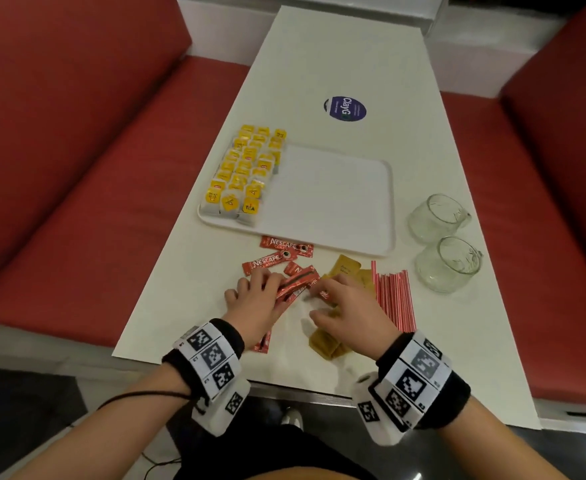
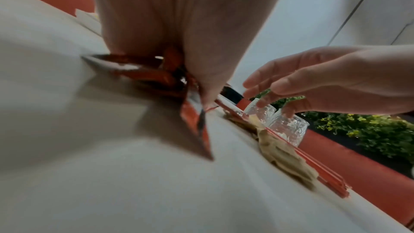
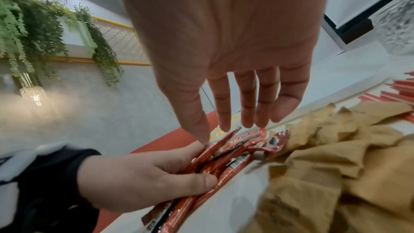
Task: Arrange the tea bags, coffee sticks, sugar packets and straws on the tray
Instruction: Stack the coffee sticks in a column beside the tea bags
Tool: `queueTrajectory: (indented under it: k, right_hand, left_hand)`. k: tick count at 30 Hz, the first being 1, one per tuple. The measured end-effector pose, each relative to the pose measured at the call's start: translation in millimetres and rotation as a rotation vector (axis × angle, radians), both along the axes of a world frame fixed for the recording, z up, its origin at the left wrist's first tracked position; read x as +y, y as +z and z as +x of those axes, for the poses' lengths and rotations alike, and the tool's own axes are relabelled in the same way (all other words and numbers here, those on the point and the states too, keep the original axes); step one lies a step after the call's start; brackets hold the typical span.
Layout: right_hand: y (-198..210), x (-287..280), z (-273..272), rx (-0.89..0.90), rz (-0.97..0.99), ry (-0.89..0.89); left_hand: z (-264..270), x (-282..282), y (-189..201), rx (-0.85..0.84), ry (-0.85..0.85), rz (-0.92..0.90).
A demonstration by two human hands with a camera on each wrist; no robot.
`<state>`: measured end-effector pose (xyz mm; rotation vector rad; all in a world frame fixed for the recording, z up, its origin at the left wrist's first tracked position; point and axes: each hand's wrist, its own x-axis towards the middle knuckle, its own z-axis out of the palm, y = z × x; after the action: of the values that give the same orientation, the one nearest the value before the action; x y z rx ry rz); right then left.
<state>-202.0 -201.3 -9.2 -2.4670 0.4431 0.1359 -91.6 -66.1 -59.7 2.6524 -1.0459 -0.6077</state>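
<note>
Red padded seats (image 1: 76, 161) run along both sides of the white bench (image 1: 347, 64) where I work. My left hand (image 1: 256, 306) lies just ahead of my wrist, its fingers (image 3: 179, 180) curled round a bundle of red coffee sticks (image 1: 296, 284), thumb pressed on top of them; the sticks poke out past my fingertips and back under my palm. My right hand (image 1: 347, 306) hovers just beside it, fingers (image 3: 246, 105) straight and slightly spread, holding nothing, the tips nearly touching the far ends of the same bundle. More loose coffee sticks (image 1: 284, 247) lie just beyond my left fingers, between them and the near edge of the white tray (image 1: 336, 202). Under and around my right hand sit the brown sugar packets (image 1: 326, 344), in a loose heap. Just right of my right fingers lie the red-and-white straws (image 1: 393, 296), side by side, pointing away from me. On the tray, well beyond both hands, the yellow tea bags (image 1: 246, 168) stand in rows along its left side, and its right part shows bare white. Two glass cups (image 1: 447, 244) lie on their sides farther right of the straws, one beyond the other. A round blue sticker (image 1: 347, 109) sits on the bench past the tray.
</note>
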Motion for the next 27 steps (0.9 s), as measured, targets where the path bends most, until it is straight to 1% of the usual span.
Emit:
queueTrajectory:
  k: [5, 8, 11, 15, 18, 23, 27]
  right_hand:
    - [4, 4, 12, -0.023, 0.009, 0.016]
    - [6, 6, 18, -0.007, 0.018, 0.008]
    - [8, 7, 22, -0.014, 0.024, -0.016]
    - [8, 8, 25, -0.029, 0.035, -0.024]
    - [8, 8, 27, -0.067, 0.068, -0.027]
    - [14, 9, 33, -0.217, 0.168, -0.132]
    - [19, 7, 46, -0.223, 0.206, -0.132]
  left_hand:
    - [7, -8, 9, 0.100, -0.034, 0.028]
    - [15, -4, 9, 0.234, 0.003, -0.068]
    - [20, 2, 14, 0.333, 0.051, -0.172]
    - [27, 9, 26, 0.421, 0.017, -0.258]
    - [32, 11, 37, 0.474, 0.006, -0.322]
    - [41, 10, 52, 0.706, -0.009, -0.403]
    - [44, 8, 54, 0.856, 0.047, -0.469]
